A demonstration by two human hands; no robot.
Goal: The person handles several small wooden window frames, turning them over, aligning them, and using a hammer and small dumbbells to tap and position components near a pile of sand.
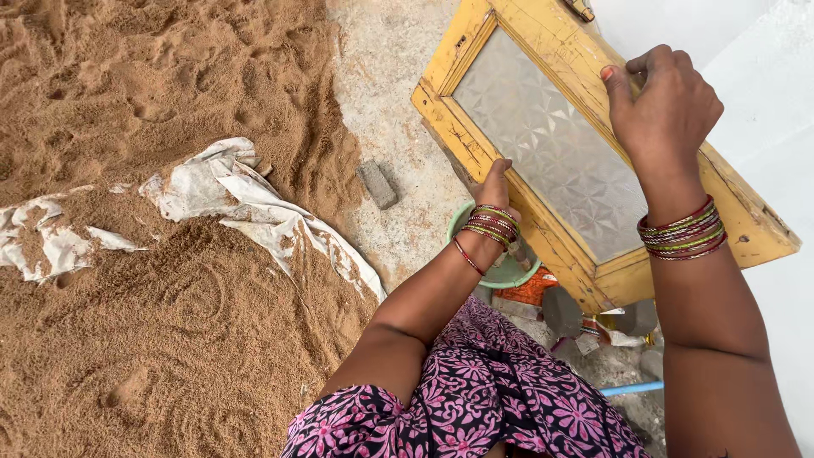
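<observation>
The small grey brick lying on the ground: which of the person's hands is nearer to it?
Left. The left hand grips the lower rail of the yellow window frame, just right of the grey brick. The right hand holds the frame's far rail, farther away.

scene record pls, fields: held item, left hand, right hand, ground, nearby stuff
held item: yellow wooden window frame with patterned frosted glass, tilted
left hand: on the frame's lower rail, grip partly hidden
right hand: fingers curled over the upper rail
ground: sand, concrete strip
nearby: white sheet, grey block, green bowl
</observation>
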